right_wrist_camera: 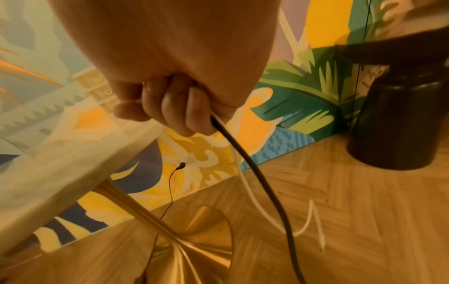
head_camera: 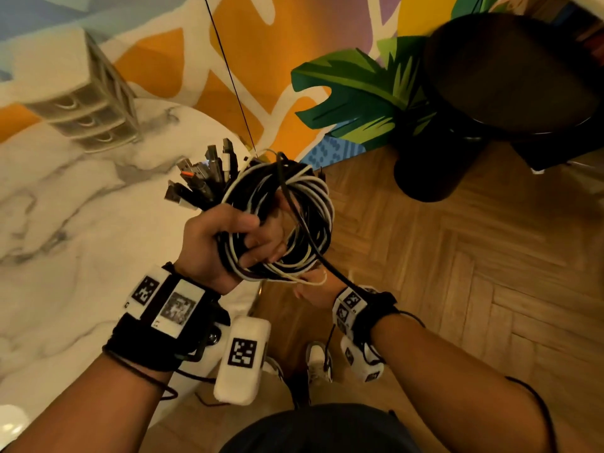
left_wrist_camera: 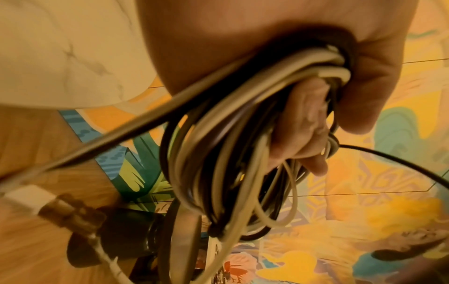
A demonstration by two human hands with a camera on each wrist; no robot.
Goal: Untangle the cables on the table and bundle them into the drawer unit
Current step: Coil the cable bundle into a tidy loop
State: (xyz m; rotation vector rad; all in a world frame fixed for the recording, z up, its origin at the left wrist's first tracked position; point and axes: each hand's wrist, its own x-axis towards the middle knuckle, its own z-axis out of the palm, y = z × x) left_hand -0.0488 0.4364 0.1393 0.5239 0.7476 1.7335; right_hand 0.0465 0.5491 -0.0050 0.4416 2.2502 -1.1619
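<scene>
Honestly the risk was that coil of black and white cables point(head_camera: 277, 220) springing loose, since only the left hand point(head_camera: 212, 246) was clamped round it, just right of the white marble tabletop point(head_camera: 65, 207). The right hand point(head_camera: 313, 289) gripped two tails, one black, one white; a hard tug could re-knot everything. One grey three-drawer unit point(head_camera: 88, 109) sat left of the coil, still unloaded.
</scene>
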